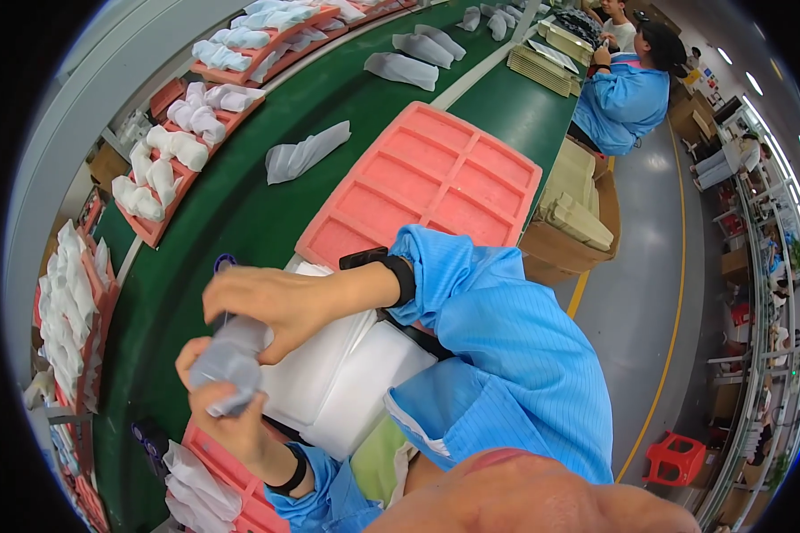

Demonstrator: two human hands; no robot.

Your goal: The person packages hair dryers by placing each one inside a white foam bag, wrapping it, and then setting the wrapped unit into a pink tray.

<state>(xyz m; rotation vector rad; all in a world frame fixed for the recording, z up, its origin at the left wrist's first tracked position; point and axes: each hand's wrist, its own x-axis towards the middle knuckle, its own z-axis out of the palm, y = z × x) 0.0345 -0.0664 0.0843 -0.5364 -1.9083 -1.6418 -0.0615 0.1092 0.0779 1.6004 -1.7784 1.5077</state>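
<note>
Both hands are closed on one object wrapped in thin, greyish-white translucent sheet [227, 364]. It is blurred, and what lies inside cannot be made out. My left hand [231, 422] grips its lower part from below, fingers curled around it. From above, my right hand [276, 302] holds the upper end, with a dark band on the wrist. Just past the right fingers shows a small dark-blue rounded thing [225, 262], partly hidden. Beneath the right forearm, close to my body, lies a stack of white sheets [338, 373].
An empty pink compartment tray [418, 182] lies ahead on the green belt [240, 209]. One white wrapped piece [307, 153] rests beyond it. Pink trays of wrapped pieces [173, 155] line the left side. A cardboard box [587, 240] stands right; a co-worker in blue [622, 98] sits farther off.
</note>
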